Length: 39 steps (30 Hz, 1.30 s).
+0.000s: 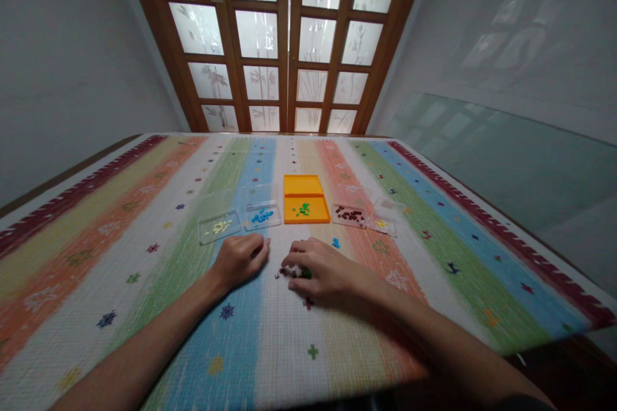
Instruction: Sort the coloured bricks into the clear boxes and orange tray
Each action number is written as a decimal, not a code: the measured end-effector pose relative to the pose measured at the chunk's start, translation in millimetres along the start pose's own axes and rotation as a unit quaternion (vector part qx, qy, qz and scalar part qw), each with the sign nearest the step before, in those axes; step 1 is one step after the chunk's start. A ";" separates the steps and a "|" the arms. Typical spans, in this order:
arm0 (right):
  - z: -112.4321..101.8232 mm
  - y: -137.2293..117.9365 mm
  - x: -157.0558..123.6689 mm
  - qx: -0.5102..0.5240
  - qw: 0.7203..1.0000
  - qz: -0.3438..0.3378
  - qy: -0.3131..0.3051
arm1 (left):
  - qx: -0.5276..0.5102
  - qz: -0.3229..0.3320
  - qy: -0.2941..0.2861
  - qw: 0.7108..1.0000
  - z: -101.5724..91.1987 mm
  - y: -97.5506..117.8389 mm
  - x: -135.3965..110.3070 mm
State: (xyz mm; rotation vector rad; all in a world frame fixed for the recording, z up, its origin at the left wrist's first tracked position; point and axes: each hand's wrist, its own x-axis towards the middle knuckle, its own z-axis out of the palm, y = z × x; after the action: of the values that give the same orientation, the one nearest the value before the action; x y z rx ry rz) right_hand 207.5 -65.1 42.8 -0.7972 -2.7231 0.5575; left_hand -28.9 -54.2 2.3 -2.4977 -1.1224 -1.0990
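My left hand rests on the striped cloth in a loose fist, and no object shows in its fingers. To its right, my right hand curves its fingers and thumb around a small cluster of dark brown and green pieces. The hand covers part of that cluster, so its shape is unclear. A few tiny dark bits lie at its left edge. Just beyond the right hand is a small blue piece. Farther off, an orange box stands with its lid up and small green pieces inside.
Left of the orange box are clear trays with cream pieces and blue pieces. Right of it are clear trays with brown pieces and yellow pieces. The striped tablecloth covers the table, with wooden doors behind.
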 end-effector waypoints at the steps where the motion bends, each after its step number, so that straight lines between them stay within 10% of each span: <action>1: 1.1 0.0 -0.9 0.000 1.000 0.001 -0.003 | 0.001 0.001 0.001 1.000 0.2 -0.1 0.0; 39: 15.8 -16.4 3.9 0.017 0.999 0.040 0.024 | -0.007 0.011 -0.015 1.000 1.0 -0.1 -1.0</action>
State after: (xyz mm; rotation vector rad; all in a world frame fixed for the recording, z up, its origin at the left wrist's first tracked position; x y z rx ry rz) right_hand 191.4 -80.3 36.1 -0.9036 -2.6403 0.5932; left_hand -28.8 -54.3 0.8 -2.5393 -1.0969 -1.0709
